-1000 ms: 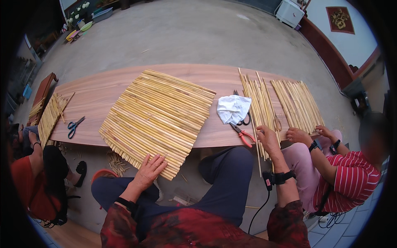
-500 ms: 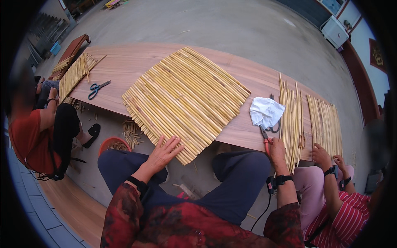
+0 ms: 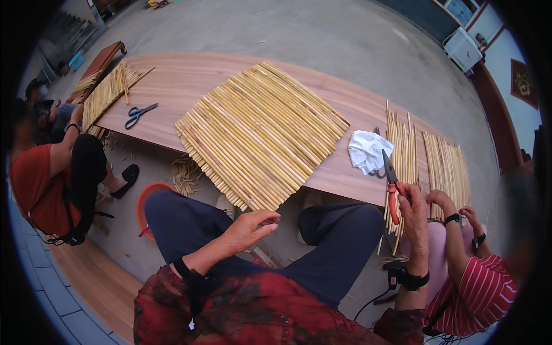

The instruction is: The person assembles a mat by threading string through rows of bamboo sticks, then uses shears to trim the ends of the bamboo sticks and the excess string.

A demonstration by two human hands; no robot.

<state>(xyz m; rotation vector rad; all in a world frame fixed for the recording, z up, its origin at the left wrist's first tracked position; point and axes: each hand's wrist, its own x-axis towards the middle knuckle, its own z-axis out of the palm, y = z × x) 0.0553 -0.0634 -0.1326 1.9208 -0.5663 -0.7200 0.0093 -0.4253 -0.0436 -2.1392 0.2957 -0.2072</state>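
A mat of yellow reed sticks (image 3: 261, 135), laid side by side, rests on the wooden table (image 3: 190, 69) in front of me, its near corner jutting past the edge. Just below that corner is my left hand (image 3: 247, 231), fingers bent forward and the thumb apart from them. Whether its fingertips touch the reeds I cannot tell. My right hand (image 3: 413, 210) grips pliers (image 3: 393, 190) by their red handles, dark jaws pointing up. Behind the pliers lie a crumpled white cloth (image 3: 368, 150) and, partly hidden under it, dark scissors (image 3: 376, 172). Loose reed sticks (image 3: 402, 138) lie just to the right.
Blue-handled scissors (image 3: 138, 116) lie toward the table's left, near another reed mat (image 3: 109, 95). A third mat (image 3: 445, 167) is at the right, beside a co-worker in stripes (image 3: 477, 287). Another person (image 3: 46, 184) sits left. An orange basin (image 3: 148, 210) stands by my left knee.
My left hand has slid off the mat's surface to below its near corner. My right hand has lifted the pliers up and to the right, jaws now above the hand.
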